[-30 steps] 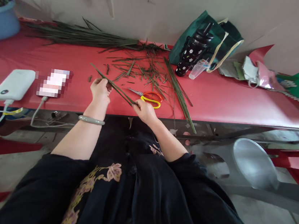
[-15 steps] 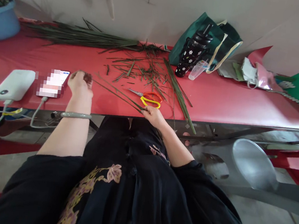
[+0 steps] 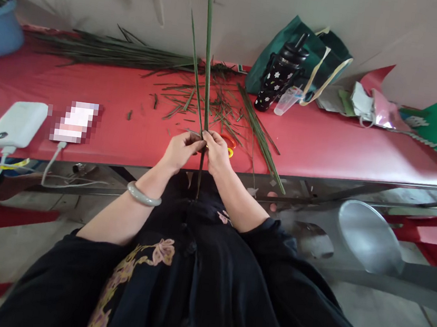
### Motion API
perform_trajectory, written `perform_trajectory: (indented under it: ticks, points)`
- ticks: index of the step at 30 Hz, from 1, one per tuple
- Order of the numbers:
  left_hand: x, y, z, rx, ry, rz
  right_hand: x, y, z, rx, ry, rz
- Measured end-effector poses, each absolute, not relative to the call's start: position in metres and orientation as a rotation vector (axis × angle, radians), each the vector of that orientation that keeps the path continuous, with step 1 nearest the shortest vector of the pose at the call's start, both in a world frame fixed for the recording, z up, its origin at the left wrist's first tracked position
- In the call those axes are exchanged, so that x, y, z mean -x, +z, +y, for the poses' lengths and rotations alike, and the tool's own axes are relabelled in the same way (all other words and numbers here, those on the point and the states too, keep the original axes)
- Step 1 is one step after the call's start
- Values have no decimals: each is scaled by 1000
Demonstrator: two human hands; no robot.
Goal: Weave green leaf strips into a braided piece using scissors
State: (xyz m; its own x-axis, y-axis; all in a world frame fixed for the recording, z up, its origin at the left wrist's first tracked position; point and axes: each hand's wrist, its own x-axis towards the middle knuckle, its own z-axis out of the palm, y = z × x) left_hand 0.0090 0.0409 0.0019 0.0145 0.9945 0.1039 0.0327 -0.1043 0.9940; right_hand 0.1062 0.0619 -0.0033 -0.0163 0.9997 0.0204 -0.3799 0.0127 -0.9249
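Note:
Two long green leaf strips (image 3: 207, 58) rise from between my hands, spread slightly apart at the top, with a thin end hanging below. My left hand (image 3: 183, 149) pinches them from the left, its fingertips touching those of the other hand. From the right, my right hand (image 3: 215, 148) grips the same strips between thumb and fingers. Partly hidden behind my right hand lie scissors (image 3: 230, 152) with one red and one yellow handle. Scattered leaf scraps (image 3: 225, 106) cover the red tabletop (image 3: 125, 141) beyond my hands.
A bundle of long leaves (image 3: 124, 52) lies along the wall. More strips (image 3: 261, 137) lie at the right. A black flowered tumbler (image 3: 279, 78), a plastic cup (image 3: 289, 101) and a green bag (image 3: 266, 50) stand behind. A phone (image 3: 76, 122) and power bank (image 3: 16, 124) are at left.
My left hand has moved right to meet my right hand. The leaf strips, which pointed left low over the table, now stand upright. A small brown scrap now shows on the table at left.

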Motion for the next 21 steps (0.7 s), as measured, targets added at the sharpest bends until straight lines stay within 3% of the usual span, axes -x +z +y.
perform_trajectory:
  ticks: [10, 21]
  points:
    - [-1, -14, 38, -1155, 1412, 1242, -106, -11, 52, 924, 1470, -942]
    - [0, -13, 38, -833, 1303, 1146, -107, -15, 52, 814, 1434, -989]
